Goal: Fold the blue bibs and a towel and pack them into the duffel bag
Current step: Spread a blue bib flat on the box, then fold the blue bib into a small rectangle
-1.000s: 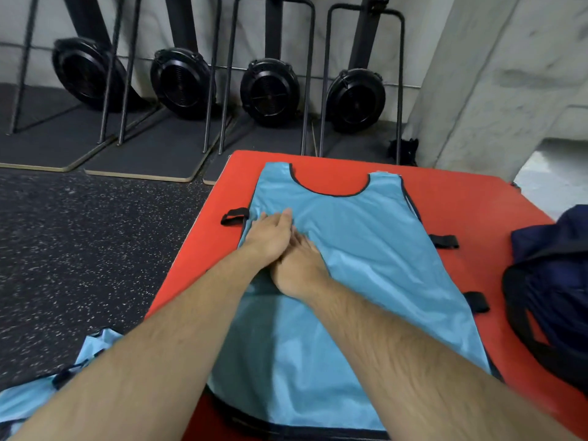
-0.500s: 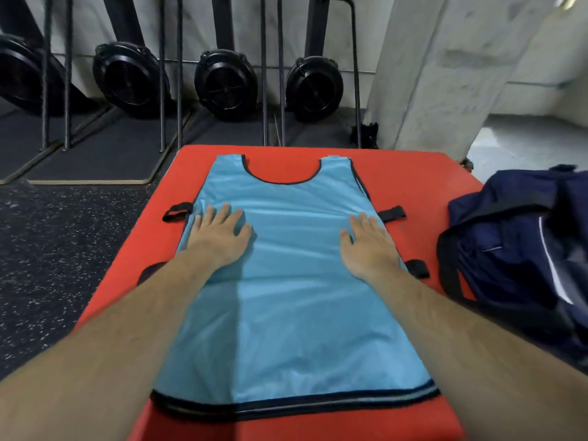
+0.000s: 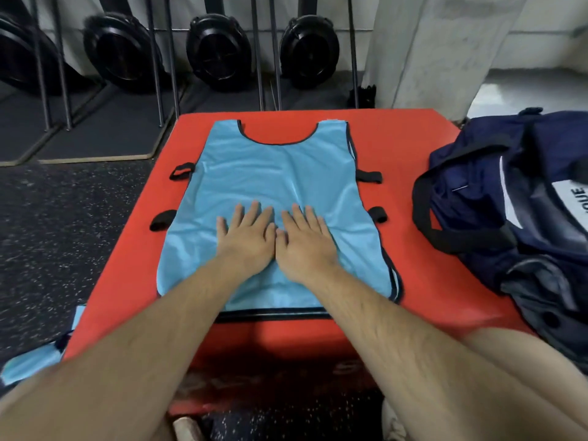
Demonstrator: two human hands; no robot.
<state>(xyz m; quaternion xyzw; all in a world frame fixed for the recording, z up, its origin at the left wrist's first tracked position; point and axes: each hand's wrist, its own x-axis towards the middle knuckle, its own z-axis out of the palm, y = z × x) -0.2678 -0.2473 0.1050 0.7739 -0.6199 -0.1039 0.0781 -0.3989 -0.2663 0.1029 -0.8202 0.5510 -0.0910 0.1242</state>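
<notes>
A light blue bib [image 3: 273, 173] with black trim lies flat, neck hole away from me, on a red padded box [image 3: 410, 275]. My left hand [image 3: 246, 237] and my right hand [image 3: 305, 243] press side by side on the bib's middle, fingers straight and spread, thumbs almost touching. A navy duffel bag [image 3: 496, 198] with black handles stands open on the box's right side. Another blue bib [image 3: 35, 358] lies on the floor at the lower left, partly hidden by my left forearm.
Black speckled rubber floor [image 3: 63, 237] runs left of the box. Black fan-wheel machines [image 3: 219, 49] on metal rails stand upright against the back wall. A white concrete pillar [image 3: 439, 49] rises behind the box's far right corner.
Both hands slid from the bib's left and right sides back to its middle, lower down the cloth. The camera pulled back, so the bag and the floor bib show more.
</notes>
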